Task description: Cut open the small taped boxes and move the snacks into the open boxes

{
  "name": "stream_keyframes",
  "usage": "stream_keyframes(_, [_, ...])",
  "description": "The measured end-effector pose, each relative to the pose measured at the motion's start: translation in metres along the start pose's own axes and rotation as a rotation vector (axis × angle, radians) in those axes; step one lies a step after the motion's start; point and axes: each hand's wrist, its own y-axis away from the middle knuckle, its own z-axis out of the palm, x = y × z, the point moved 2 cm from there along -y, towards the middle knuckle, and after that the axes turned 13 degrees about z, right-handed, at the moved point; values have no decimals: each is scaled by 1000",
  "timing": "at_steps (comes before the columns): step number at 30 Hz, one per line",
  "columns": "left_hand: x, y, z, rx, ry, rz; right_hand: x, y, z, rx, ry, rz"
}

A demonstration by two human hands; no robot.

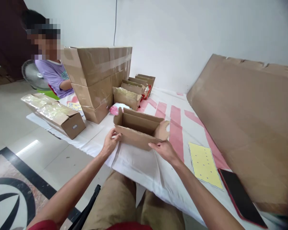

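Two bare hands meet at a small carton point(137, 128) in the head view, the only view there is. It stands open-topped on the white, pink-striped cloth of the worktop point(134, 166), close to the near edge and straight ahead of the person's knees.

The left hand point(109, 143) comes in from the lower left on a long, nearly straight forearm. Its fingers point(115, 137) are curled narrow around the carton's left near corner and hold it. The right hand point(163, 150) reaches in from the lower right with the wrist low. Its thumb lies along the foot of the carton's front wall. The rest of its fingers are hidden by the hand, so I cannot tell whether they clasp the carton.

Just behind the carton lies a pink packet point(115, 109). Beyond that a row of small open boxes point(132, 92) runs away toward the wall. Behind the carton and to its left rises a stack of large taped cartons point(98, 80). Further left sits a long box of clear packets point(55, 113).

To the carton's right lies a yellow dotted sheet point(204, 164). A dark flat device point(241, 196) lies right of that sheet. A broad cardboard sheet point(249, 121) leans at the far right.

Far left of the carton, behind the stack, sits another person in a purple top point(54, 75) beside a fan point(33, 75).
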Motion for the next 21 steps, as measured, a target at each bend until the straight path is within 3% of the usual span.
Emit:
stream_keyframes(4, [-5,-56,-43,174,-41,-20,-55,-63,52,3,-85,-83])
stream_keyframes(8, [-27,-82,-53,319,-107,-113,-79,-100,91,38,-153,-83])
stream_keyframes(11, [-48,-63,-39,402,-147,-149,-68,-107,106,55,-178,-82])
stream_keyframes(15, [-65,-42,-9,323,-118,-101,-47,-112,118,70,-200,-82])
stream_keyframes(21, [-71,-80,22,182,-171,-10,-49,-130,123,81,-226,-73])
